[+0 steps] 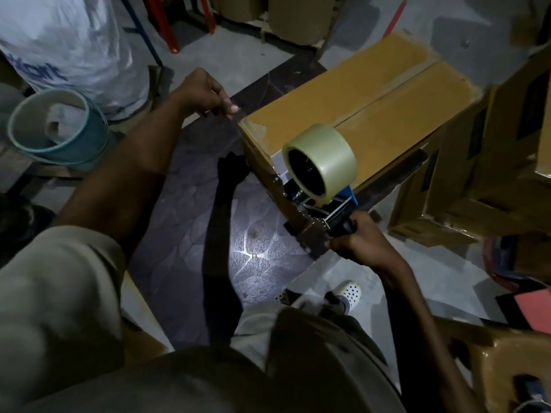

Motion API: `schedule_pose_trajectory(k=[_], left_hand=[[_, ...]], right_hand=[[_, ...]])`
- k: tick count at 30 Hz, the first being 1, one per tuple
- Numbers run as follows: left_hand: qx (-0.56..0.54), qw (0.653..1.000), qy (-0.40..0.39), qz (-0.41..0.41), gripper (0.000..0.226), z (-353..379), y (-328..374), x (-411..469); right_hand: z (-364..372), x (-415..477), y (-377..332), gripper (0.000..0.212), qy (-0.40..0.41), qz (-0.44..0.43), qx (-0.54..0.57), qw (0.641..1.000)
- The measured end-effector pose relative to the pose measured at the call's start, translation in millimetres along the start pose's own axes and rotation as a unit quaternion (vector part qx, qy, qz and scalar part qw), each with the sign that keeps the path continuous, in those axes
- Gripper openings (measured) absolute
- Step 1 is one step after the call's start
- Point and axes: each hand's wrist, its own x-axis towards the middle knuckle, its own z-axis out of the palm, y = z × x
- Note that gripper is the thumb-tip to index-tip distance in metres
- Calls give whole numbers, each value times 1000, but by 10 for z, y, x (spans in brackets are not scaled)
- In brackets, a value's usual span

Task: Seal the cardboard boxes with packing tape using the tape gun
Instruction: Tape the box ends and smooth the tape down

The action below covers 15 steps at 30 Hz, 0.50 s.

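Cardboard box point(357, 108), matte brown and oblong, lies with both top flaps shut, a thin seam running lengthwise between them. Against its near end sits the tape gun point(322, 204), blue and metal, carrying a fat glossy roll of pale tape point(322, 162). The right hand point(357, 239) is wrapped round the gun's black handle; the left hand point(205, 93), well apart, pinches a clear strip point(237, 114) at the box's near left corner. A round teal bucket point(56, 126) on the left holds something crumpled and pale. Stacked boxes point(477, 180) crowd the right edge; a dark patterned mat point(193, 219) lies between the arms
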Motion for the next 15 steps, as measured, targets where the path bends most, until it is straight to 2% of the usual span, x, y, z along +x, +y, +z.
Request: schedule_pose_trajectory(k=[4, 10, 15], left_hand=[[0, 1000, 22, 9, 41, 6, -110, 158], [-21, 999, 23, 37, 55, 155, -324, 356], [-52, 998, 44, 13, 34, 416, -484, 419]], right_hand=[[81, 27, -49, 38, 3, -2, 2, 1000], [109, 58, -24, 43, 10, 1, 5, 1000], [159, 90, -42, 44, 3, 8, 1, 1000]])
